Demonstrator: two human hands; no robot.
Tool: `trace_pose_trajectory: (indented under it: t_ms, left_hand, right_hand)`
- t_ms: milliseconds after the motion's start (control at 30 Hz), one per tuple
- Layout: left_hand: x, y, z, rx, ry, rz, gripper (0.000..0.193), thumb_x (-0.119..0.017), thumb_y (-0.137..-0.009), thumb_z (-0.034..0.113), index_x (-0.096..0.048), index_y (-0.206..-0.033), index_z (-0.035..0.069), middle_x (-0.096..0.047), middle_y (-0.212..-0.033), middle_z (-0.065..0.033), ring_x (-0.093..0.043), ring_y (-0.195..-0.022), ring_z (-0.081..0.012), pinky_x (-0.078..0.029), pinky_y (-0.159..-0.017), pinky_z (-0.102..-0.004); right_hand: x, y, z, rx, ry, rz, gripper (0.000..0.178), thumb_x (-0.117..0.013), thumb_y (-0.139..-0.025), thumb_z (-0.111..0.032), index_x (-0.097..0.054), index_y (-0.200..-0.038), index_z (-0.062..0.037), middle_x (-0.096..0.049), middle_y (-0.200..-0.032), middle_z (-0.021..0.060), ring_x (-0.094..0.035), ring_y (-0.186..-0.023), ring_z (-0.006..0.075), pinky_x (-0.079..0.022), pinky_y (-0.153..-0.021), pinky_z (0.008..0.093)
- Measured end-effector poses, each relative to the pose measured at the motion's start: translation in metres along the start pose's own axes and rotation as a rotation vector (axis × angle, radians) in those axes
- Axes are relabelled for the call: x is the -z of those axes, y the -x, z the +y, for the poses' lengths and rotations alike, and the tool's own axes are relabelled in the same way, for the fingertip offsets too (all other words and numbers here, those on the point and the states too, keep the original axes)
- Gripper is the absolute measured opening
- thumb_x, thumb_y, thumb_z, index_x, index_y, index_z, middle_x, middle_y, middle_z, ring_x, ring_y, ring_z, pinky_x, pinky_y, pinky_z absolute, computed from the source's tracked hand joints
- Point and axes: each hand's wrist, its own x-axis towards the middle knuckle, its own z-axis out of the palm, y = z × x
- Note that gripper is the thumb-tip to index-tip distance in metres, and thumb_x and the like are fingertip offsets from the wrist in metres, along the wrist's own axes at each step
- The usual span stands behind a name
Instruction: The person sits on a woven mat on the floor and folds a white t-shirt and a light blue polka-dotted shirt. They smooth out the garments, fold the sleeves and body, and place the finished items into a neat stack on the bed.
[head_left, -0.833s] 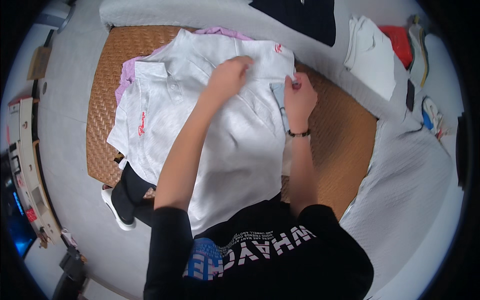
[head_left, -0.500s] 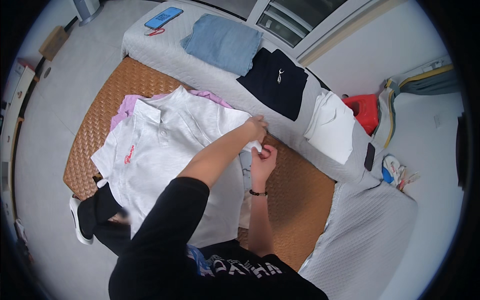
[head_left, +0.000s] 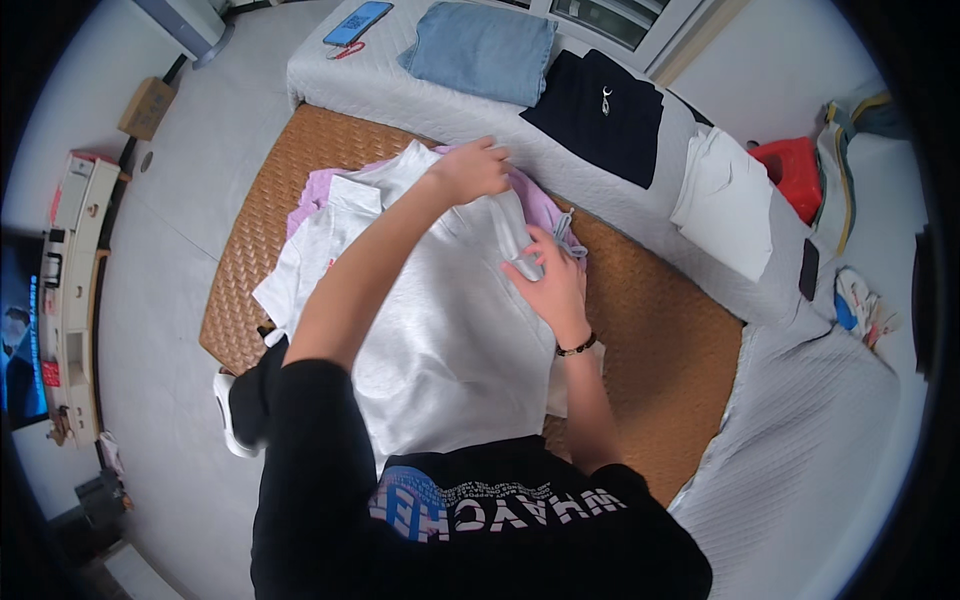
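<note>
A white short-sleeved polo shirt (head_left: 455,330) with a collar and small red lettering lies spread before me, its right side folded inward. My left hand (head_left: 473,172) reaches across it to the far right shoulder, fingers curled over the fabric there. Lower down, my right hand (head_left: 556,290), with a beaded bracelet on the wrist, rests on the folded sleeve (head_left: 515,235), thumb and fingers apart. Pinkish-purple clothing (head_left: 540,207) shows from beneath the shirt at the far side and the right.
Beneath lies a brown woven mat (head_left: 660,330). Beyond it, a quilted white cover (head_left: 440,122) carries a phone (head_left: 358,22), folded jeans (head_left: 480,52), a folded black garment (head_left: 610,125) and folded white clothing (head_left: 728,205). A red container (head_left: 790,175) stands at the far right.
The shirt's right sleeve and side have been folded inward, uncovering purple cloth. My left hand has moved up and left to the shoulder; my right hand has loosened its pinch. The view has shifted.
</note>
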Motion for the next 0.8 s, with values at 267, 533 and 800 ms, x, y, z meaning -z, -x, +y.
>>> trace_pose_trajectory:
  t_ms: [267, 533, 800]
  left_hand:
    - [0.017, 0.211, 0.066, 1.097, 0.510, 0.445, 0.016, -0.062, -0.081, 0.011, -0.068, -0.096, 0.010, -0.067, -0.095, -0.0064, -0.061, -0.098, -0.0269, -0.048, -0.085, -0.0398]
    - [-0.051, 0.461, 0.167, 2.165, 0.944, -0.148, 0.079, -0.051, -0.082, 0.066, -0.068, -0.104, -0.008, -0.063, -0.113, -0.0313, -0.061, -0.110, -0.0422, -0.047, -0.093, -0.0439]
    - [-0.092, 0.467, 0.178, 2.229, 1.305, -0.161, 0.072, -0.072, -0.066, 0.061, -0.071, -0.086, -0.009, -0.071, -0.092, -0.0235, -0.069, -0.087, -0.0331, -0.051, -0.079, -0.0399]
  right_hand:
    - [-0.019, -0.018, -0.023, 0.111, -0.182, 0.102, 0.014, -0.068, -0.088, -0.016, -0.067, -0.092, -0.0034, -0.067, -0.079, 0.0110, -0.064, -0.069, 0.0266, -0.049, -0.064, 0.0352]
    - [-0.105, 0.015, -0.132, 0.293, -0.393, -0.386, 0.006, -0.068, -0.086, -0.006, -0.066, -0.087, -0.0002, -0.067, -0.077, 0.0104, -0.063, -0.065, 0.0213, -0.050, -0.060, 0.0312]
    - [-0.238, 0.008, -0.211, 0.388, -0.354, -0.708, 0.012, -0.065, -0.087, -0.014, -0.068, -0.090, -0.0025, -0.068, -0.083, 0.0121, -0.066, -0.078, 0.0286, -0.052, -0.071, 0.0370]
